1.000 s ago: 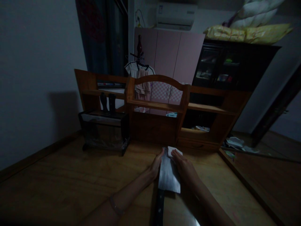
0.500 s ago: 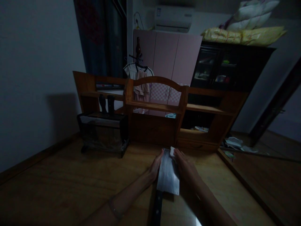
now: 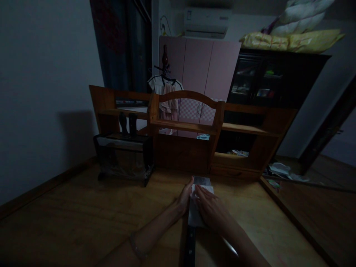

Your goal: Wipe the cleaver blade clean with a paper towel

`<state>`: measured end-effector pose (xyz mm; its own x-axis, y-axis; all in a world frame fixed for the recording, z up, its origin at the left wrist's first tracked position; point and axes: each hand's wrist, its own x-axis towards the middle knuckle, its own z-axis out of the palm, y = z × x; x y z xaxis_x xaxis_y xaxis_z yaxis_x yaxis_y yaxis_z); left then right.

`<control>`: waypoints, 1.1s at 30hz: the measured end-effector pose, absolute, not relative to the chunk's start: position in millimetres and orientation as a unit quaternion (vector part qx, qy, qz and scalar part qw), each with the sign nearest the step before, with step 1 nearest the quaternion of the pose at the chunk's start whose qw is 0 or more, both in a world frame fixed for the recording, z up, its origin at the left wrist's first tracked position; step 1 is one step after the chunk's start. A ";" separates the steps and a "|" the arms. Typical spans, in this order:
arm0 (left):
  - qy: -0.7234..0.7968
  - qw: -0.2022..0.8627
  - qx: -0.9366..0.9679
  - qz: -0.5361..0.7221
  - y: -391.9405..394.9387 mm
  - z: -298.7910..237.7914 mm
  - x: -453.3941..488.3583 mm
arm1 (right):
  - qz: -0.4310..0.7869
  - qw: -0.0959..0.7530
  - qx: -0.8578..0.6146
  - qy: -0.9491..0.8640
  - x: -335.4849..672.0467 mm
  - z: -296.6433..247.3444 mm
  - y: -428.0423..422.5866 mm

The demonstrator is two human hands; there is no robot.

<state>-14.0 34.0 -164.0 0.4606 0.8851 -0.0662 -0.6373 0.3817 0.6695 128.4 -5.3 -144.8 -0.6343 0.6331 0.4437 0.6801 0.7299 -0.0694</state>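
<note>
A cleaver (image 3: 195, 218) with a broad steel blade and a black riveted handle lies in front of me, handle toward me. My left hand (image 3: 184, 197) is closed along the blade's left edge, steadying it. With fingers together, my right hand (image 3: 210, 207) presses a folded white tissue (image 3: 207, 189) flat on the upper blade. That hand hides much of the blade's right side. Another shiny metal piece (image 3: 230, 247) shows partly under my right forearm; its kind is unclear.
A knife holder (image 3: 124, 157) with black-handled knives stands at the left on the wooden table (image 3: 83, 218). Behind it runs a wooden shelf unit (image 3: 183, 126). The table's raised right edge (image 3: 289, 215) slants toward me. The room is dim.
My right hand has moved with the tissue from the blade's far right corner leftward and toward me, across the blade. My left hand keeps its place at the left edge.
</note>
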 end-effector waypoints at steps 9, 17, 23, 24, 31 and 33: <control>0.169 0.815 0.305 0.464 28.1 -154.8 -11.2 | 0.030 0.241 -0.462 -0.853 146.8 -146.2 20.7; 0.180 0.782 0.304 0.514 32.3 -161.6 -11.0 | 0.078 0.259 -0.385 -0.883 134.4 -142.8 12.0; 0.240 0.786 0.290 0.491 34.7 -164.9 -12.7 | 0.172 0.284 -0.328 -0.884 129.8 -134.1 5.8; 0.247 0.788 0.288 0.484 35.0 -165.7 -12.8 | 0.198 0.284 -0.325 -0.880 131.9 -133.0 5.5; 0.256 0.800 0.299 0.453 33.6 -160.7 -10.0 | 0.423 0.251 -0.298 -0.818 149.3 -114.3 0.8; 0.241 0.805 0.303 0.449 32.0 -157.9 -8.9 | 0.447 0.229 -0.297 -0.812 152.0 -108.6 -0.5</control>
